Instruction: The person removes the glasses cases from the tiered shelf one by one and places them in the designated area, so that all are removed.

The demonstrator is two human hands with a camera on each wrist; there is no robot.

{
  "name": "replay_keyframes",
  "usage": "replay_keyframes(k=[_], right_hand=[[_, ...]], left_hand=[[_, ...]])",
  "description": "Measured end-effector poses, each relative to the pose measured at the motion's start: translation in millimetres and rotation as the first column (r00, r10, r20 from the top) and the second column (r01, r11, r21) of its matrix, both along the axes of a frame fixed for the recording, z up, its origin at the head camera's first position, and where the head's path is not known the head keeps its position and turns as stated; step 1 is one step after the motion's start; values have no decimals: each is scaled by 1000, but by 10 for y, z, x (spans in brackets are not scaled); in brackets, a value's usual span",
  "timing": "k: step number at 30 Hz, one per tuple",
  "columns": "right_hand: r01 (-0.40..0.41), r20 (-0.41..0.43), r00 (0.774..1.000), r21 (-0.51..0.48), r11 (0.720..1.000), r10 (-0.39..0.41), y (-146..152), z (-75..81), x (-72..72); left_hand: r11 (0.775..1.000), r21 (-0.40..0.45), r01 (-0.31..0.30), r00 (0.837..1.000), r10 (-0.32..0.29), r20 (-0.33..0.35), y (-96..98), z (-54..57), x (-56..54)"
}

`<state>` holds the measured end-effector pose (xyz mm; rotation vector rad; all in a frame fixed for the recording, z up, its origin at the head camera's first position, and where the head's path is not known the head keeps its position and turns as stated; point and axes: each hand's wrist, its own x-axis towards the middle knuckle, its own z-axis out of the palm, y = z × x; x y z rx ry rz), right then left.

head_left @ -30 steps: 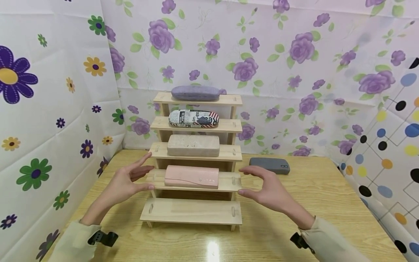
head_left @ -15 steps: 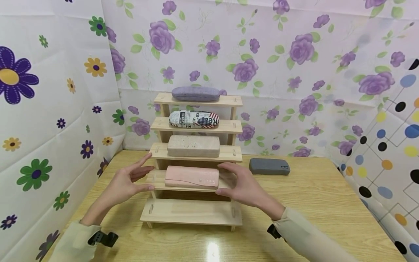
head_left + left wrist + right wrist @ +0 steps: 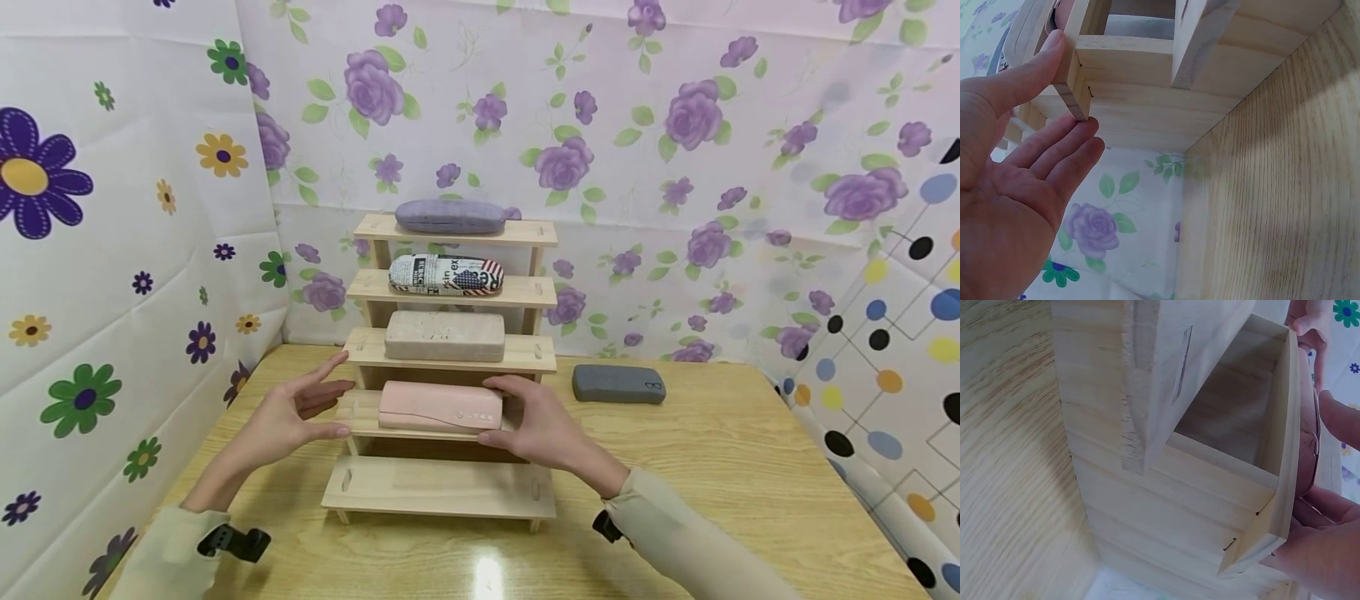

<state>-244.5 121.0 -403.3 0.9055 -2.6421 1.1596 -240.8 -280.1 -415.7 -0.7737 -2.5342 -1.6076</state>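
Note:
A pink glasses case (image 3: 438,406) lies on the second-lowest tier of a stepped wooden display rack (image 3: 438,487). My right hand (image 3: 543,425) grips the case's right end in the head view, thumb at the front and fingers behind. In the right wrist view, its fingers curl behind the case (image 3: 1307,444) while the thumb sits by the front. My left hand (image 3: 288,421) is at the left end of the same tier, thumb and fingers spread. The left wrist view has its thumb and fingertips right at that wooden tier end (image 3: 1072,87), with no case in the palm.
Higher tiers bear a beige case (image 3: 445,336), a newspaper-print case (image 3: 446,275) and a purple case (image 3: 450,217). A grey glasses case (image 3: 618,383) lies on the wooden table (image 3: 720,475) right of the rack. Flowered cloth (image 3: 637,275) hangs behind; patterned cloths flank both sides.
My right hand has moved left from beside the rack's right end to the right end of the pink glasses case and taken hold of it. The left hand stays in place.

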Motion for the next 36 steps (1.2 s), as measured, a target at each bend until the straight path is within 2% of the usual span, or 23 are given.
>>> replay_keyframes(k=[4,12,20,26,36], right_hand=[[8,2,1000,0,1000,-8,-22,3,-7],[6,-10,1000,-13,1000,-7,-10,-20,-8],[-19,-2,1000,-52,998,19,48,-14,12],[-20,-23,1000,-5,1000,20,-16,19,-11],[-12,25,1000,-10,1000,12,-88,2,-51]], left_hand=[[999,34,33,999,-34,30,-23,-10,-18],[997,58,52,997,-55,51,-34,-11,-36],[998,40,39,998,-40,43,-32,-14,-31],[999,35,31,999,-32,32,-27,-8,-24],[999,23,27,999,-28,30,-23,-11,-27]])
